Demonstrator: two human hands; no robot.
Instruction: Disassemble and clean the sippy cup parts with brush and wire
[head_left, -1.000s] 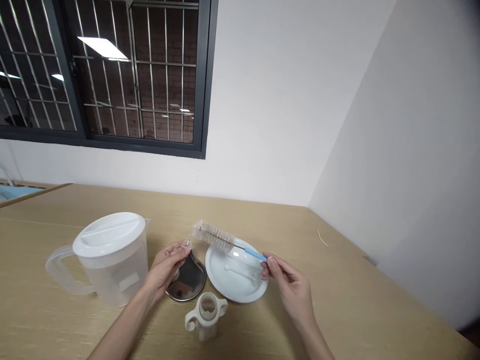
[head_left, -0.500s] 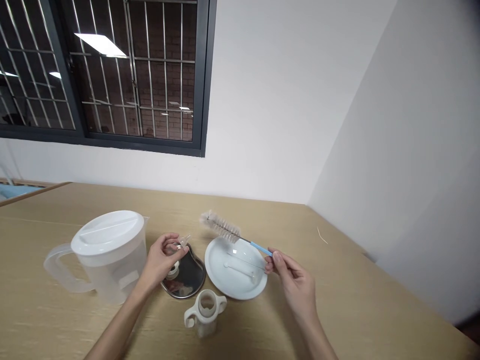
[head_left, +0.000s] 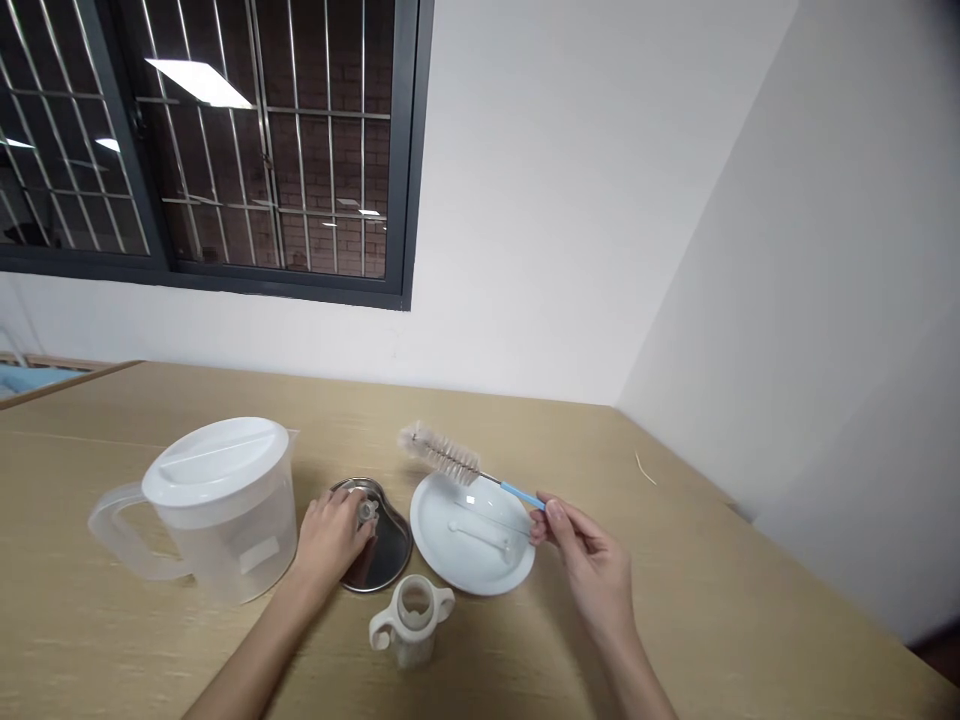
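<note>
My left hand (head_left: 334, 532) is palm down over a dark, shiny kidney dish (head_left: 386, 552), its fingers and thumb closed about a small clear bottle nipple (head_left: 367, 512). Part of the dish lies hidden beneath this hand. My right hand (head_left: 589, 560) grips the blue handle of a bottle brush (head_left: 450, 460), whose white bristles point up and left above a white oval bowl (head_left: 431, 545). Inside the bowl rests a thin clear stick-like piece (head_left: 480, 538). A small open bottle with two side handles (head_left: 414, 625) stands in front of both vessels.
A lidded translucent pitcher (head_left: 225, 510) stands left of my left forearm, its handle facing left. A thin pale strand (head_left: 645, 468) lies on the wooden table (head_left: 720, 600) at the right. Behind are a white wall and a barred window (head_left: 277, 140).
My left hand has turned palm down and lowered the nipple to the kidney dish, covering the white ring seen there before. The right hand and brush have stayed nearly still.
</note>
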